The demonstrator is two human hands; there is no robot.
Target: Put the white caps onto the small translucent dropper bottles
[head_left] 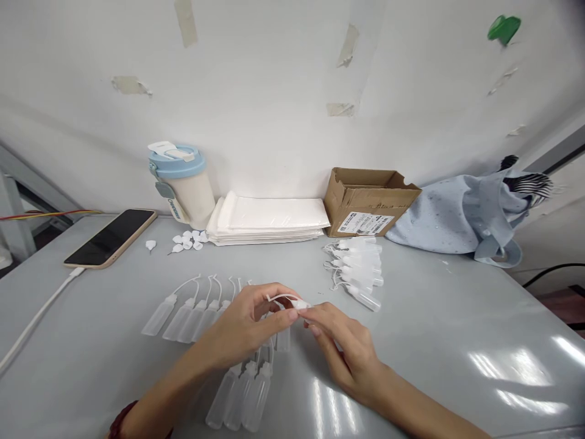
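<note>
My left hand (249, 323) is closed, thumb and fingers pinched round the white tip of a small dropper bottle (300, 303). My right hand (350, 347) grips the same bottle from the right; its fingers hide most of the body. A thin strap curves leftward from the white tip. Under and left of my hands, a row of translucent bottles (158, 316) with straps lies on the grey table, partly covered by my left hand. More such bottles (258, 396) lie nearer to me. Several bottles with white tips (363, 297) lie in a pile at the right.
Loose white tips (187, 241) lie by a blue-lidded cup (189, 189). A charging phone (112, 236) is at the left. White padded envelopes (269, 219), an open cardboard box (370, 204) and a light-blue bag (450, 213) line the wall.
</note>
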